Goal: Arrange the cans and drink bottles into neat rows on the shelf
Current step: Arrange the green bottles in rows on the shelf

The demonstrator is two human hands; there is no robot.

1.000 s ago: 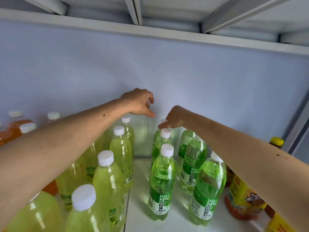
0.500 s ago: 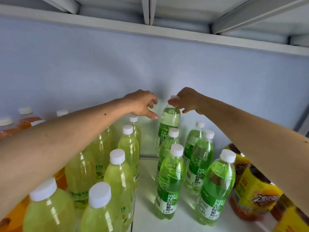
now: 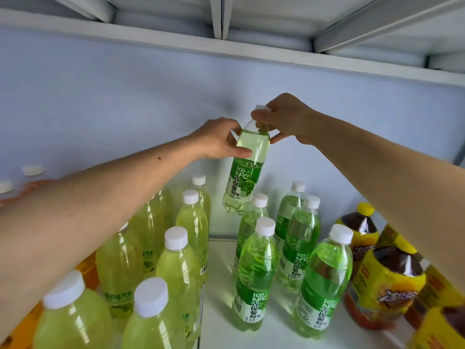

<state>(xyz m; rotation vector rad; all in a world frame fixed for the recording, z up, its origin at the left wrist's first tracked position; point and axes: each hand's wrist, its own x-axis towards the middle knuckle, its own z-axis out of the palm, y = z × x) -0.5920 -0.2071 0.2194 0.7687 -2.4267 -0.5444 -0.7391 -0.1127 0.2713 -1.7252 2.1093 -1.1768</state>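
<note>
A green grape-drink bottle [image 3: 245,172] with a white cap hangs in the air above the white shelf [image 3: 221,311], tilted slightly. My right hand [image 3: 284,119] grips its cap and neck from above. My left hand [image 3: 221,139] holds its upper body from the left, thumb across the front. Below stand several more green bottles [image 3: 256,273] in two short rows. Left of them stand rows of pale yellow-green bottles [image 3: 176,263] with white caps.
Brown tea bottles [image 3: 385,283] with yellow labels crowd the right side. Orange drink bottles [image 3: 32,180] stand at the far left behind my left arm. A blue back wall [image 3: 125,109] closes the shelf, and the underside of the upper shelf [image 3: 226,49] runs overhead.
My right hand has lifted the green bottle higher off the back of the row. My left hand has moved right and taken hold of the bottle's body.
</note>
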